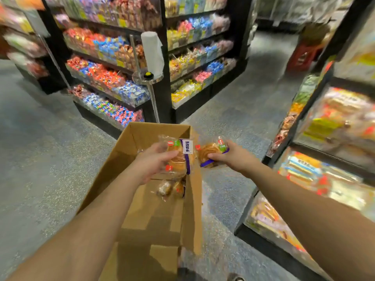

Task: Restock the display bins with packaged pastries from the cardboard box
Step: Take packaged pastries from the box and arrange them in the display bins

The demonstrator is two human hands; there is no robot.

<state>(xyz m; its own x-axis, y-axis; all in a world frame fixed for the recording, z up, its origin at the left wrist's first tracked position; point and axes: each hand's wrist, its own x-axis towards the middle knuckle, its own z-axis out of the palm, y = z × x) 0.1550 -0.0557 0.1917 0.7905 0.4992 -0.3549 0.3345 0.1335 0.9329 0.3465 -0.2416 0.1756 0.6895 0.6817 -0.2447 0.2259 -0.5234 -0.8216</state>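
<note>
An open cardboard box (142,218) stands on the floor below me. Above its far end my left hand (154,161) grips a clear-wrapped round pastry with a purple label (180,157). Just past the box's right wall my right hand (233,155) holds a second wrapped pastry (209,154). Two more wrapped pastries (170,188) lie on the box bottom beside the right wall. Display bins with packaged pastries (324,179) fill the shelves at the right, blurred.
A black shelf unit full of wrapped sweets (113,82) stands ahead, with a metal pole stand carrying a white bag roll (152,51) at its corner. A red stool (304,55) sits far right. Grey speckled floor (40,149) surrounds the box.
</note>
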